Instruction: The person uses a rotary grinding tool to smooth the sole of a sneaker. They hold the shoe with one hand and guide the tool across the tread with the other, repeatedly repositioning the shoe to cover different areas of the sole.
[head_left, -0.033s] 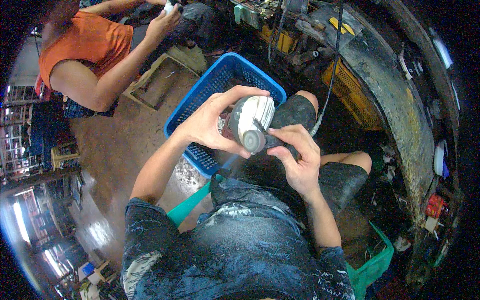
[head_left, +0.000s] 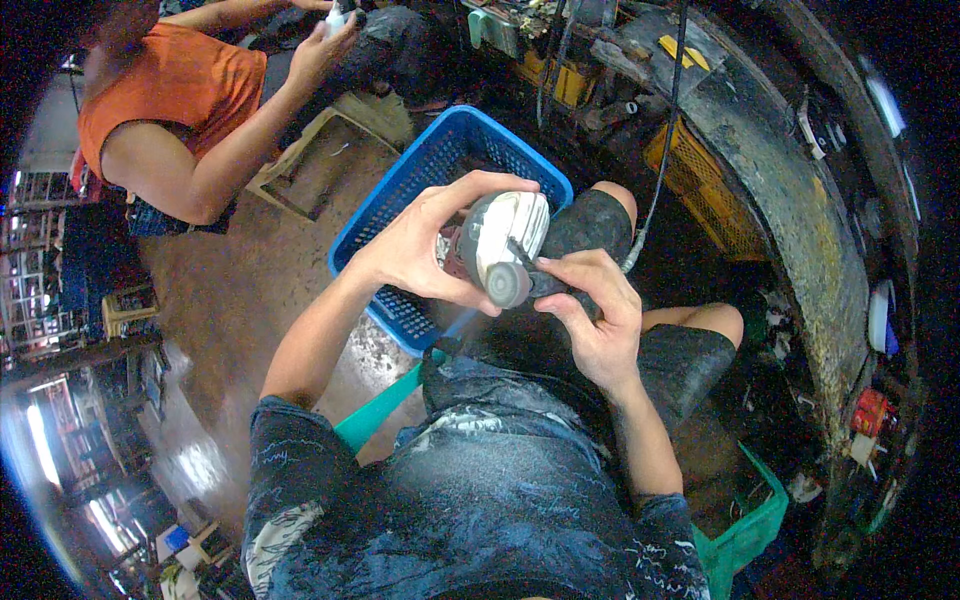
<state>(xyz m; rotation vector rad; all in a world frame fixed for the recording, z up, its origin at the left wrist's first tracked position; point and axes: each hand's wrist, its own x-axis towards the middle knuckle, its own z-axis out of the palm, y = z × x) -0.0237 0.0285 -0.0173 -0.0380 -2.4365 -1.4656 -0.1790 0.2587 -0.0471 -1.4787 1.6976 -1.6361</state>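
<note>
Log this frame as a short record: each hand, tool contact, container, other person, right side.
Left hand: holds shiny rounded piece
Right hand: grips dark tool with round grey head
Tool contact: head overlaps piece in view; touching unclear
Container: blue perforated basket, below left hand
Other person: co-worker, orange top, upper left
Right side: yellow crate

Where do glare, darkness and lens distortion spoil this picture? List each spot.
Head view: bright glare on the rounded, shiny silver metal piece in the left hand, and pale reflections on the brown, smooth floor; head view: near-black corners; head view: fisheye bending of the long, grey, stained ledge at right; head view: speckled noise in dark areas.
</note>
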